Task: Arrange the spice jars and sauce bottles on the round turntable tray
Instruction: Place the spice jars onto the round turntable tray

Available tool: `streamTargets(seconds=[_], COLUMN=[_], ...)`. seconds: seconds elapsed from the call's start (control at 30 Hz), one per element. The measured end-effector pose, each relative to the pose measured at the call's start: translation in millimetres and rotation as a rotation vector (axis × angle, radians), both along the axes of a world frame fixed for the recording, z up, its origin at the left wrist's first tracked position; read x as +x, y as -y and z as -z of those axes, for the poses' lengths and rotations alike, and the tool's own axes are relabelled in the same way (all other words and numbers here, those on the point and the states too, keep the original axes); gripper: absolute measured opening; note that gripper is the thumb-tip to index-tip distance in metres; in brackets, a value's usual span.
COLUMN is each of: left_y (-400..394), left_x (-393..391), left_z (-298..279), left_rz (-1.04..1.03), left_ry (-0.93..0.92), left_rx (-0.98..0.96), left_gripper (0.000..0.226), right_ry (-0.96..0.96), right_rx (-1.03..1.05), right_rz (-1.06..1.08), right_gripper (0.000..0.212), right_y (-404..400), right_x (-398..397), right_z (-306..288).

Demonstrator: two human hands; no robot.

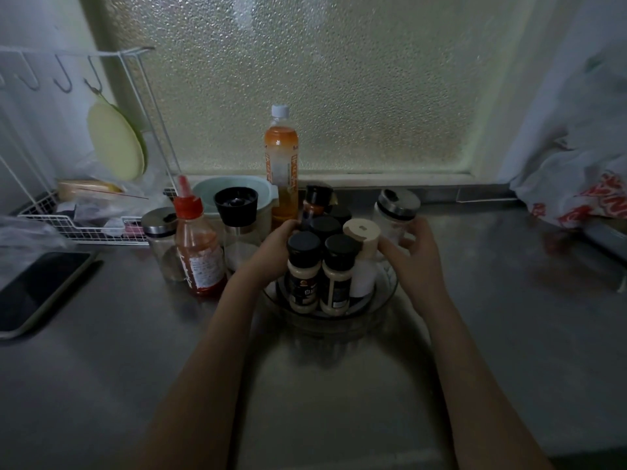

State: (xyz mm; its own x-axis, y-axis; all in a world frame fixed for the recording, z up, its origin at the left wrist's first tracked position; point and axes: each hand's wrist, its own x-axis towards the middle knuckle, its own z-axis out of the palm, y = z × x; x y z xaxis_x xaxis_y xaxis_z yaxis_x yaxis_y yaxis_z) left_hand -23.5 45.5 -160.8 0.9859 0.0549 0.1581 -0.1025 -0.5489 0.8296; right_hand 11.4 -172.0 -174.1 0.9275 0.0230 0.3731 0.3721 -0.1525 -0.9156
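Observation:
A clear round turntable tray [385, 293] sits mid-counter, holding several black-capped spice jars [303, 271] and a white bottle with a beige cap [362, 256]. My left hand [274, 252] curls against the jars on the tray's left side; what it grips is hidden. My right hand [415, 252] is at the tray's right edge, fingers around a clear glass jar with a steel lid [395, 212]. Left of the tray stand a red sauce bottle [198, 245], a black-topped grinder [237, 225] and another steel-lidded glass jar [161, 239].
A tall orange drink bottle [281, 167] and a pale bowl [234, 191] stand behind, by the frosted window. A white wire rack [84, 228] fills the far left, a dark tray [37, 290] lies front left, and a plastic bag [583, 195] sits right.

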Motion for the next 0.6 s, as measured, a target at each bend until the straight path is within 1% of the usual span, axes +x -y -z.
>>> streamTargets(seconds=[0.1, 0.17, 0.2, 0.3, 0.33, 0.4, 0.47, 0.53, 0.6], left_y=[1.2, 1.0, 0.9, -0.8, -2.5, -5.6, -8.0, -7.1, -5.0], left_x=[1.0, 2.3, 2.7, 1.9, 2.0, 2.6, 5.2, 3.8, 2.0], left_z=[1.8, 2.1, 2.1, 1.3, 1.6, 2.2, 3.5, 1.1, -0.4], left_rz=[0.031, 0.018, -0.004, -0.051, -0.056, -0.059, -0.044, -0.014, 0.03], left_ry=[0.006, 0.033, 0.05, 0.135, 0.149, 0.137, 0.109, 0.075, 0.061], left_rx=[0.022, 0.02, 0.03, 0.041, 0.054, 0.103, 0.116, 0.089, 0.017], left_gripper=[0.036, 0.039, 0.039, 0.039, 0.04, 0.04, 0.041, 0.043, 0.046], right_ry=[-0.039, -0.042, -0.034, 0.005, 0.007, -0.007, -0.012, -0.015, -0.023], right_rx=[0.026, 0.01, -0.005, -0.075, -0.11, -0.163, -0.182, -0.19, -0.184], right_rz=[-0.077, -0.074, -0.065, -0.041, -0.039, -0.047, -0.066, -0.085, -0.079], right_gripper=[0.05, 0.054, 0.053, 0.04, 0.042, 0.049, 0.047, 0.05, 0.049], right_y=[-1.8, -2.0, -1.8, -1.2, -1.3, -1.4, -1.6, -2.1, -3.1], right_x=[-2.0, -2.0, -2.3, -3.5, -3.7, -3.0, -1.3, 0.1, -0.3], right_z=[-0.6, 0.6, 1.1, 1.7, 1.4, 1.4, 2.8, 5.3, 6.8])
